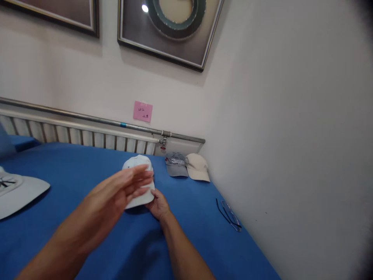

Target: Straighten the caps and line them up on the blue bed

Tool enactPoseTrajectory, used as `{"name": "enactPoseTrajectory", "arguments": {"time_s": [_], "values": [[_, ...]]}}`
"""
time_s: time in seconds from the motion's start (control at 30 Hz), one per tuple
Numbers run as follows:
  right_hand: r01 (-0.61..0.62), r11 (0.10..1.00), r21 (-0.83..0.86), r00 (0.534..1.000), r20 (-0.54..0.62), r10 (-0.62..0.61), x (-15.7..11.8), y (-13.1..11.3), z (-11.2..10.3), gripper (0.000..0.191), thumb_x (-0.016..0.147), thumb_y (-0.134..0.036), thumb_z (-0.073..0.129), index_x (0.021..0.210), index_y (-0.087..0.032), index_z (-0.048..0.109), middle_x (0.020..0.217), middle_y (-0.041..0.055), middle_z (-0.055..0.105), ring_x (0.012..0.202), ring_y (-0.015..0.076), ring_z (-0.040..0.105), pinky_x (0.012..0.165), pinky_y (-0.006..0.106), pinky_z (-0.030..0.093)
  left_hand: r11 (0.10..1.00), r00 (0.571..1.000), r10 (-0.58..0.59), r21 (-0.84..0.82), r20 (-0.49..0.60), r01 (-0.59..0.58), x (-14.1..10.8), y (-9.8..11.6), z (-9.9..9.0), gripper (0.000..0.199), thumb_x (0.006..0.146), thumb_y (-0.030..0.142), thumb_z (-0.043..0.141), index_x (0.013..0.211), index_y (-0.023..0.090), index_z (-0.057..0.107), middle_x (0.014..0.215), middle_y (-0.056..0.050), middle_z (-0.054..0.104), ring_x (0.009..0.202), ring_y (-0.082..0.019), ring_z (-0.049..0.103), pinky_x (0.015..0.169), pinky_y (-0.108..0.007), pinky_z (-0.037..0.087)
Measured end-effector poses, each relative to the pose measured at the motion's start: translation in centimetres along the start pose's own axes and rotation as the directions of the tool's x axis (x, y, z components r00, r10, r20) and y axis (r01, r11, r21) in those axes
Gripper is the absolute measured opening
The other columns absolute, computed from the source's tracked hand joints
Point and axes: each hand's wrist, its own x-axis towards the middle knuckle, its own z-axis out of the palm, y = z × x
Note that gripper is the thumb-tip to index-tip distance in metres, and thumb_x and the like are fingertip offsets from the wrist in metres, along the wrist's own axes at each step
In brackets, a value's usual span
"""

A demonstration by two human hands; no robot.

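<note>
left hand (125, 190) is up in front of the pale cap (139, 200), fingers released and blurred, contact impossible to tell, and right hand (159, 204) has that cap's brim grasped above the blue surface (186, 217); glasses (229, 216) right of it, lettered cap (26, 194) well left, grey cap (176, 165) and beige cap (198, 167) farther right

The left hand (118, 194) is blurred, hiding part of the held cap (141, 200); edge cap (26, 190), frames (160, 55) cut off; note (142, 112) writing illegibly small
</note>
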Motion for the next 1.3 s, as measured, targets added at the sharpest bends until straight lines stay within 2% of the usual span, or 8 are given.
{"name": "enactPoseTrajectory", "arguments": {"time_s": [0.07,0.13,0.2,0.27,0.43,0.63,1.07,1.3], "values": [[-0.027,0.998,0.062,0.999,-0.035,0.029,-0.7,-0.2,-0.2,0.025,0.075,-0.021,0.060,0.100,-0.018,0.061,0.092,0.0040,0.074,0.087,0.0202,0.068,0.079,0.036,0.056,0.995,0.984,0.030,0.100,-0.174,-0.013,2.2,-0.9,0.0,0.036,0.073,0.039,0.074,0.101,0.018,0.068,0.118,-0.011,0.067,0.121,-0.033,0.055,0.104,-0.046,0.044],[-0.052,0.993,0.107,0.997,-0.059,0.058,-1.3,-0.5,-0.5,0.022,0.076,-0.020,0.059,0.098,-0.017,0.062,0.089,0.0045,0.074,0.083,0.0198,0.068,0.075,0.035,0.056,0.980,0.900,0.055,0.197,-0.433,0.034,3.8,-2.6,-1.0,0.030,0.078,0.029,0.070,0.105,0.019,0.063,0.132,-0.009,0.059,0.131,-0.028,0.047,0.114,-0.042,0.032],[-0.066,0.988,0.137,0.994,-0.082,0.078,-1.9,-0.8,-0.6,0.018,0.076,-0.019,0.058,0.094,-0.017,0.063,0.084,0.0042,0.074,0.078,0.0190,0.069,0.069,0.032,0.056,0.980,0.845,-0.066,0.126,-0.531,0.156,4.7,-4.6,-2.4,0.027,0.080,0.019,0.067,0.106,0.019,0.059,0.145,-0.012,0.047,0.139,-0.027,0.038,0.117,-0.039,0.025],[-0.072,0.985,0.155,0.991,-0.103,0.089,-2.3,-1.0,-0.7,0.014,0.077,-0.018,0.058,0.090,-0.017,0.063,0.080,0.0038,0.073,0.073,0.0183,0.069,0.065,0.030,0.056,0.973,0.828,-0.205,-0.018,-0.522,0.230,5.4,-6.4,-3.5,0.026,0.080,0.016,0.069,0.103,0.018,0.058,0.144,-0.014,0.047,0.140,-0.029,0.036,0.116,-0.040,0.028],[-0.054,0.985,0.165,0.986,-0.148,0.078,-3.3,-1.7,-0.7,0.015,0.076,-0.017,0.058,0.090,-0.017,0.065,0.082,0.0038,0.075,0.073,0.0184,0.070,0.065,0.031,0.057,0.867,0.820,-0.489,-0.272,-0.296,0.419,6.7,-9.7,-4.4,0.028,0.088,0.026,0.062,0.113,0.016,0.056,0.108,-0.014,0.066,0.106,-0.024,0.065,0.096,-0.038,0.051],[-0.049,0.986,0.160,0.976,-0.203,0.082,-4.2,-2.3,-0.9,0.014,0.078,-0.016,0.057,0.089,-0.018,0.065,0.076,0.0011,0.074,0.068,0.0162,0.069,0.061,0.027,0.055,0.888,0.798,-0.456,-0.260,-0.394,0.379,6.7,-11.7,-6.4,0.032,0.083,0.013,0.067,0.114,0.019,0.058,0.100,-0.008,0.068,0.087,-0.016,0.068,0.089,-0.027,0.052],[-0.171,0.981,0.094,0.984,-0.040,0.176,-6.4,-3.0,0.1,0.019,0.078,-0.010,0.053,0.089,-0.017,0.067,0.082,0.0014,0.074,0.073,0.0154,0.068,0.073,0.027,0.053,0.802,0.867,-0.497,-0.404,-0.043,0.440,4.6,-11.5,-8.7,0.014,0.090,0.015,0.055,0.098,0.009,0.065,0.086,-0.014,0.072,0.080,-0.021,0.072,0.081,-0.032,0.058],[-0.274,0.962,0.010,0.958,0.093,0.272,-8.4,-2.7,1.3,0.028,0.066,-0.005,0.058,0.091,-0.013,0.068,0.083,0.0045,0.074,0.071,0.0183,0.067,0.075,0.031,0.051,0.795,0.885,-0.465,-0.427,0.025,0.430,4.0,-11.9,-9.1,0.033,0.080,0.004,0.058,0.112,0.010,0.066,0.085,-0.010,0.077,0.090,-0.026,0.072,0.093,-0.039,0.053]]}}
